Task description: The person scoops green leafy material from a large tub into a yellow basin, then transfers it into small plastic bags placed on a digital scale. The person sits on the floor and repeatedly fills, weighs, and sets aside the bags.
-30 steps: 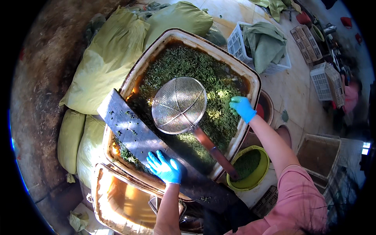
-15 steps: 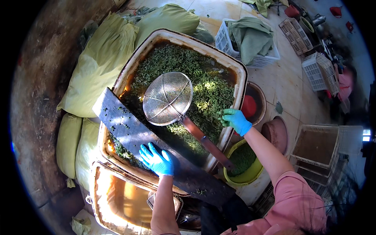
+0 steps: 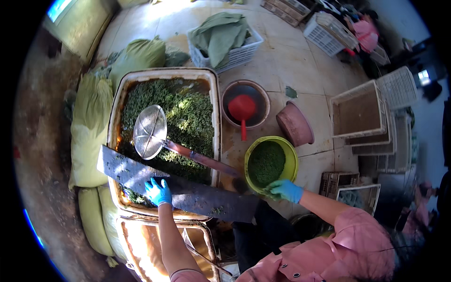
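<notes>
My left hand (image 3: 158, 191), in a blue glove, lies with fingers spread on a dark flat board (image 3: 197, 193) that slants across the near part of a large white tub (image 3: 216, 117). Small green pieces (image 3: 188, 122) float thickly in the tub's brown water. Above them a long-handled mesh skimmer (image 3: 150, 131) rests, its brown handle crossing the tub's right side. At the near rim of a yellow-green basin (image 3: 295, 157), my gloved right hand (image 3: 285, 190) has its fingers drawn together; green shows at the tips, too small to name. Similar green pieces (image 3: 266, 163) fill the basin.
A red dipper (image 3: 242, 108) sits in a round basin (image 3: 226, 87); a pink tub (image 3: 296, 123) leans nearby. Stacked crates (image 3: 359, 108) stand right, filled sacks (image 3: 91, 127) left. A second tub (image 3: 123, 237) is closest to me. Another person in pink (image 3: 365, 35) is far right.
My right hand has moved from the tub's right edge to the yellow-green basin's rim. My left hand stays on the board. The view has swung to the right.
</notes>
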The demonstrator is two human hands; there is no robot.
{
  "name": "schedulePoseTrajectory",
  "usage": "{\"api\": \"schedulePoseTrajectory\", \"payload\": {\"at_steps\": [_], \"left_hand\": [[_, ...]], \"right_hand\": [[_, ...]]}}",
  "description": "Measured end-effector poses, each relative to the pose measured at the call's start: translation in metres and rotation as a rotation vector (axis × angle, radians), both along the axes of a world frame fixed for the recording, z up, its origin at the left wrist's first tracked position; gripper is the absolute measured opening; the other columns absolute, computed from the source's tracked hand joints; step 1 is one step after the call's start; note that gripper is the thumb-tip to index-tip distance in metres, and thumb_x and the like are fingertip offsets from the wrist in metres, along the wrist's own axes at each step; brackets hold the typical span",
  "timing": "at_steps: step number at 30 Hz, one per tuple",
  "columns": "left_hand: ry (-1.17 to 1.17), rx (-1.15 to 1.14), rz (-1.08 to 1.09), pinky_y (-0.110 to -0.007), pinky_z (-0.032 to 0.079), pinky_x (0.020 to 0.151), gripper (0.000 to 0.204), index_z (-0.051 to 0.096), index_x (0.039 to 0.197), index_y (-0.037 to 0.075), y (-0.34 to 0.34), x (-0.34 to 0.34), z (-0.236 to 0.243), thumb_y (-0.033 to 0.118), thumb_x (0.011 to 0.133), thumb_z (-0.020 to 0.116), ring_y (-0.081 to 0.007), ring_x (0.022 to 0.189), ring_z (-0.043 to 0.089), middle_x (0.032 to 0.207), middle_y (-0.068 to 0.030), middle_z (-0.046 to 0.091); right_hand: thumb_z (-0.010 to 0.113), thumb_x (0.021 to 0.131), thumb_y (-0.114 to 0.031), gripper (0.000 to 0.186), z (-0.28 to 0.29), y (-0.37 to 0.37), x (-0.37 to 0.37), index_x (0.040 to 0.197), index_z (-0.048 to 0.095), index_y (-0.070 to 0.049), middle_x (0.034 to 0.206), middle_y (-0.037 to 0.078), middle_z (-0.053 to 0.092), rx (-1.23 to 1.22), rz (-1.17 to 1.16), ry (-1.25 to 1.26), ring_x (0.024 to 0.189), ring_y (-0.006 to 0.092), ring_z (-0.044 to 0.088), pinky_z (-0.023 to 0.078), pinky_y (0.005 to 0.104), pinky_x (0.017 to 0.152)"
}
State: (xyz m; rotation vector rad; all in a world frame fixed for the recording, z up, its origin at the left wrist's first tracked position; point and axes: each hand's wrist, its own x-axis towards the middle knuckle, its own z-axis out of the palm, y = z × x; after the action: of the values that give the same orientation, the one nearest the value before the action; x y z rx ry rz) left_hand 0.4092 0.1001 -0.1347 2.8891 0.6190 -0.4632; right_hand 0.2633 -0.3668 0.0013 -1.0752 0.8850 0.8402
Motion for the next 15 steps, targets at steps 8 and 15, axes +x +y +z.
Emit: {"api": "schedulePoseTrajectory", "payload": {"at_steps": [8, 15], "left_hand": [[-0.248, -0.248, -0.291, -0.05, 0.034, 0.103, 0.055, 0.047, 0.13, 0.0, -0.095, -0.117, 0.052, 0.03, 0.085, 0.057, -0.0429, 0.125, 0.039, 0.139, -0.0278, 0.038], [0.107, -0.585, -0.629, -0.048, 0.035, 0.103, 0.048, 0.053, 0.121, -0.002, -0.178, -0.246, 0.135, 0.02, 0.079, 0.06, -0.0443, 0.123, 0.042, 0.134, -0.0308, 0.042]], "right_hand": [[0.061, 0.084, -0.009, 0.023, 0.087, -0.058, -0.157, 0.105, 0.066, -0.003, 0.085, 0.01, 0.069, -0.467, 0.071, -0.11, 0.068, 0.0179, 0.066, 0.054, 0.0318, 0.062], [0.056, 0.079, -0.017, 0.021, 0.13, -0.063, -0.217, 0.093, 0.069, -0.009, 0.091, 0.014, 0.067, -0.936, 0.184, -0.462, 0.082, 0.032, 0.063, 0.05, 0.0399, 0.076]]}}
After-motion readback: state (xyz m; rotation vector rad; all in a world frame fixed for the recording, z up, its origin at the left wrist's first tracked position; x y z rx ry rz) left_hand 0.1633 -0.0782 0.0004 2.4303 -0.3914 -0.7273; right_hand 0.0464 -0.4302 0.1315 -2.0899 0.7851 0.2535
